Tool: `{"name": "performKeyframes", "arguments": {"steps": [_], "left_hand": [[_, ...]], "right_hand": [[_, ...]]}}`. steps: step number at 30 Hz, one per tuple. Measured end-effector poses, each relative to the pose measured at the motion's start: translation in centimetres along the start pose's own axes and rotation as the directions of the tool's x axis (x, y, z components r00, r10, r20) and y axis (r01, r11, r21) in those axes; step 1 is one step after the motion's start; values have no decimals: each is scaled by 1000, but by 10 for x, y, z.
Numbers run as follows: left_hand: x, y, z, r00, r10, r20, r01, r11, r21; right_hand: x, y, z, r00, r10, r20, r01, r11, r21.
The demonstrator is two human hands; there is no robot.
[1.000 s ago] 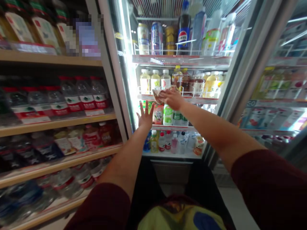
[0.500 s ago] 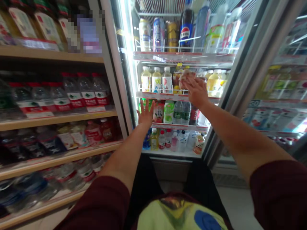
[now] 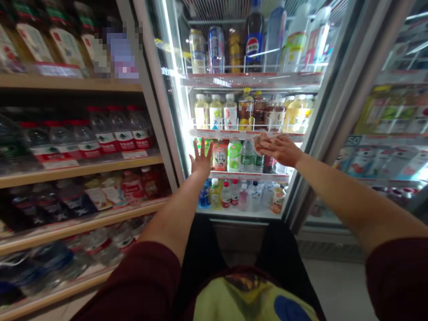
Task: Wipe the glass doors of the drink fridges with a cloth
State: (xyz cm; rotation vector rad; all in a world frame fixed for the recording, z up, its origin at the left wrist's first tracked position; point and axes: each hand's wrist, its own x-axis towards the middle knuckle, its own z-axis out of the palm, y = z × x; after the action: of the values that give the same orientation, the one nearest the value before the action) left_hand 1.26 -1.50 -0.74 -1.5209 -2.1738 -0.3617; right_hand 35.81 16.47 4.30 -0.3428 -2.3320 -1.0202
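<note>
My right hand [image 3: 284, 149] presses a crumpled brownish cloth [image 3: 262, 141] against the glass door of a lit drinks cooler, in front of the third shelf. The palm faces the glass, and the fingers lie stretched over the cloth. Lower on the left, my left hand [image 3: 201, 162] is held up with its fingers spread and nothing in it; it appears to rest on the glass. Behind the glass stand a red-labelled bottle [image 3: 220, 156], a green bottle [image 3: 234, 156] and several clear bottles. The door's metal frame [image 3: 329, 102] runs down the right side.
Wooden shelves [image 3: 80, 167] with red-capped water bottles [image 3: 110, 133] and other drinks stand close on my left. A second cooler holding cartons [image 3: 363, 162] is on the right. My dark-trousered legs [image 3: 200, 254] are spread before the cooler's base.
My right hand has moved down with the cloth, from the second shelf's bottles to the third shelf's level, and turned more sideways. The left hand stays in almost the same place.
</note>
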Motion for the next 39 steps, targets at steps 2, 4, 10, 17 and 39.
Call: {"name": "performKeyframes", "arguments": {"steps": [2, 4, 10, 17, 39], "left_hand": [[0, 0, 1, 1000, -2, -2, 2, 1000, 4], [-1, 0, 1, 1000, 1, -11, -1, 1000, 6], [0, 0, 0, 1000, -6, -1, 6, 1000, -22], [1, -1, 1, 1000, -8, 2, 8, 1000, -20], [-1, -3, 3, 999, 29, -27, -30, 999, -41]], "right_hand": [[-14, 8, -1, 999, -26, 28, 26, 1000, 16], [-28, 16, -3, 978, 188, -93, -193, 980, -48], [-67, 8, 4, 999, 38, -34, -41, 996, -77], [-79, 21, 3, 936, 266, -230, -315, 926, -211], [121, -60, -8, 917, 390, -80, -380, 918, 108]]}}
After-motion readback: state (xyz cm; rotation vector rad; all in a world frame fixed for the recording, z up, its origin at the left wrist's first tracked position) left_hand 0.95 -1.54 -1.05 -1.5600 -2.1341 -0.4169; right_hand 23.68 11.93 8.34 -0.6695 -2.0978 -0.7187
